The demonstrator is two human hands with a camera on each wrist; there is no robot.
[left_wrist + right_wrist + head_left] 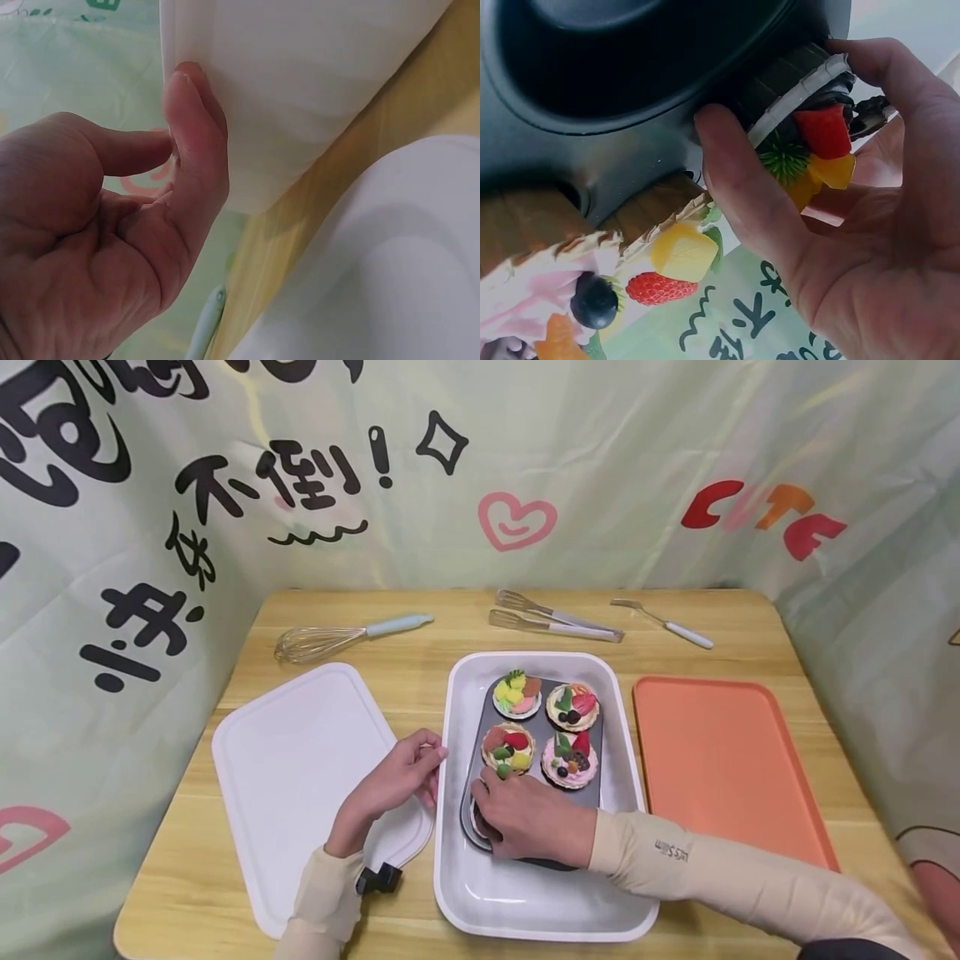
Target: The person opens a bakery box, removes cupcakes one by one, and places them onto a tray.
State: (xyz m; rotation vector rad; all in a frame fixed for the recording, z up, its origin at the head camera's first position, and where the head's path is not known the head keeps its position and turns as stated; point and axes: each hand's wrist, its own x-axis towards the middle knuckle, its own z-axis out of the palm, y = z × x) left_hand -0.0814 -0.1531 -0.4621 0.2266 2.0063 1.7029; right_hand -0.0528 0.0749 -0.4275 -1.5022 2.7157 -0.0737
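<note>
Where the pan's (630, 157) near-left corner lies, the right hand (528, 814) pinches a tart (823, 129). Relaxed, the left hand (393, 777) touches the tub (502, 897).

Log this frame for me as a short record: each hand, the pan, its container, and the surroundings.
right hand: grips a fruit-topped tart; seated or lifted, unclear
left hand: touches the tub's left rim
muffin pan: four other tarts, one empty cup
container: white tub around the pan
left of tub: white board
right of tub: orange tray
behind tub: whisk, tongs, fork
</note>
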